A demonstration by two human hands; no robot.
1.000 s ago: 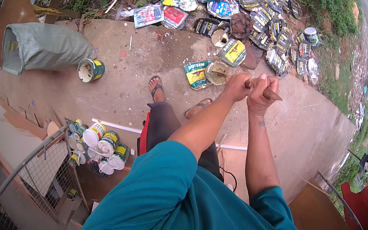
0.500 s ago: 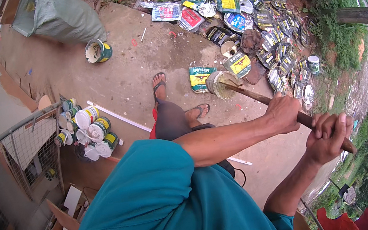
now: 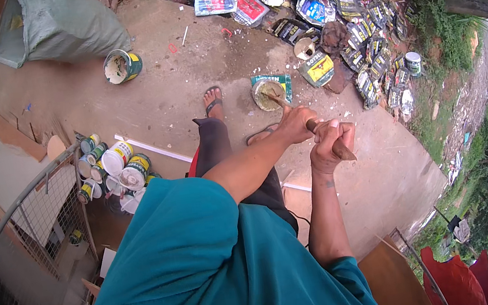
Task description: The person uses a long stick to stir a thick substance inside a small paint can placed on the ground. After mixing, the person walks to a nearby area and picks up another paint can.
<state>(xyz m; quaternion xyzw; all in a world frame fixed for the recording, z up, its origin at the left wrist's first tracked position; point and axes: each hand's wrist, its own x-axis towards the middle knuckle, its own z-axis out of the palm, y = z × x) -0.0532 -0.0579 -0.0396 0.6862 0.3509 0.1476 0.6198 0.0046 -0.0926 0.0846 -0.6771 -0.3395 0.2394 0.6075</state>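
Wooden stick (image 3: 280, 101) is gripped w/ fingers curled round it by L hand (image 3: 298, 125), nearer the tub, & by R hand (image 3: 329, 145), nr the stick's top end. Its lower end is dipped in a tub (image 3: 255, 96) of greyish mix, set on the concrete floor (image 3: 159, 92) ahead of the feet. Green pack (image 3: 286, 85) is part-hidden by tub; flattened packs (image 3: 354, 3) are heaped beyond.

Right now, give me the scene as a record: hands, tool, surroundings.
left hand: grips wooden stick
right hand: grips wooden stick, nearer its upper end
tool: wooden stick's lower end inside round tub
upper left: pale green sack, green can
lower left: cluster of cans
upper right: heap of flattened packets
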